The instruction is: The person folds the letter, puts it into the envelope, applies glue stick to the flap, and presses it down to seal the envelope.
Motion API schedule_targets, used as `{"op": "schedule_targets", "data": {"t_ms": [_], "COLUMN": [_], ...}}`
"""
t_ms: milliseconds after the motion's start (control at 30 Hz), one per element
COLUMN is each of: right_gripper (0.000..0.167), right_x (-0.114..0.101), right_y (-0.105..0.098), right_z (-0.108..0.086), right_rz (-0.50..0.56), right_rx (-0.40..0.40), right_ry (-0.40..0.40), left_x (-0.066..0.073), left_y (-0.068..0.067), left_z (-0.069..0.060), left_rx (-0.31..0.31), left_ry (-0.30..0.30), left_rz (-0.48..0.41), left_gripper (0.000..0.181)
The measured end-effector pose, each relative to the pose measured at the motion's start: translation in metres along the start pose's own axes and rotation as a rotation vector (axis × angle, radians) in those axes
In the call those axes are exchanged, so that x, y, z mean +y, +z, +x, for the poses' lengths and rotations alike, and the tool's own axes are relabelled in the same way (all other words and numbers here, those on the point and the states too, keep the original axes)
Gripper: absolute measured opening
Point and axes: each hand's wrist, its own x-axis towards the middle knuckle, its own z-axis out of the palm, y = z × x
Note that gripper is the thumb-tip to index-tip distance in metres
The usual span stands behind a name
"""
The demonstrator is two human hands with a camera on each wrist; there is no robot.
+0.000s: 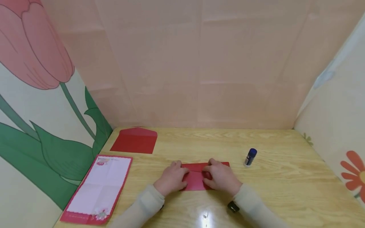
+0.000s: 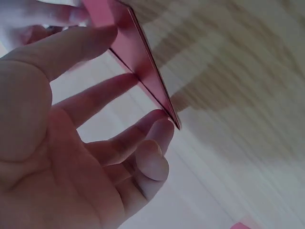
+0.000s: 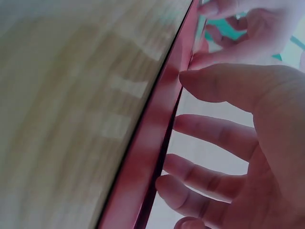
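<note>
In the head view, a folded red-and-pink paper envelope lies on the table in front of me, a red strip along its far side and a pink panel nearer. My left hand holds its left end, the thumb on the pink face and the fingers at an edge in the left wrist view. The right hand holds the other end. In the right wrist view the thumb and fingertips meet the envelope's long edge. Parts of both ends are hidden under the hands.
Another red envelope with its pink flap raised lies at the back left. A creased white letter sheet with a pink border lies at the left edge. A blue-capped glue stick stands to the right. Papered walls surround the table.
</note>
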Motion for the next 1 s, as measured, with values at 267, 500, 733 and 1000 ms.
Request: {"op": "schedule_targets", "data": {"t_ms": [267,500,733,1000], "right_gripper": [0.027,0.024,0.027,0.026], "right_x": [-0.010,0.007,0.015,0.011], "right_y": [0.007,-0.002,-0.009,0.000], "right_z": [0.008,-0.002,-0.009,-0.002], "right_rz": [-0.030,-0.085,-0.086,-0.051], "right_rx": [-0.010,0.015,0.002,-0.019], "right_ry": [-0.045,0.004,0.042,0.038], "left_x": [0.006,0.002,0.003,0.015], "left_y": [0.004,0.001,0.000,0.009], "left_z": [0.006,0.001,0.000,0.004], "left_rx": [0.006,0.014,0.018,-0.002], "left_ry": [0.026,-0.052,-0.016,0.014], "left_rz": [0.022,0.005,0.038,0.025], "left_gripper": [0.036,0.042,0.042,0.046]}}
